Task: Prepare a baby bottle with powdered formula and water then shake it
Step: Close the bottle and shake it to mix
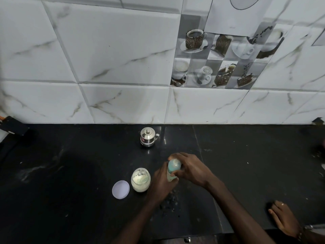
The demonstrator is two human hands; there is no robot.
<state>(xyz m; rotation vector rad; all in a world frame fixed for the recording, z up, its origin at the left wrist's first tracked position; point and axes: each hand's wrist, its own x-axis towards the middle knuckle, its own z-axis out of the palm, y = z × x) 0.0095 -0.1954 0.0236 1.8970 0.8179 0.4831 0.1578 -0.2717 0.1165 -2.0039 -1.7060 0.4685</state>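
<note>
A pale blue-green baby bottle (173,168) stands near the middle of the black counter (70,173). My left hand (162,184) wraps its lower body from the left. My right hand (190,167) closes over its top and cap from the right. Just left of the bottle sits an open glass jar (140,180) of whitish formula powder. Its round pale lid (120,189) lies flat on the counter beside it. A small steel pot (148,137) with a lid and spout stands farther back by the wall.
Another person's hand (283,217), wearing a ring, rests on the counter's front right edge. Dark crumbs (169,202) are scattered just in front of the bottle. A tiled wall (123,67) rises behind the counter. A dark object (14,126) sits at the far left.
</note>
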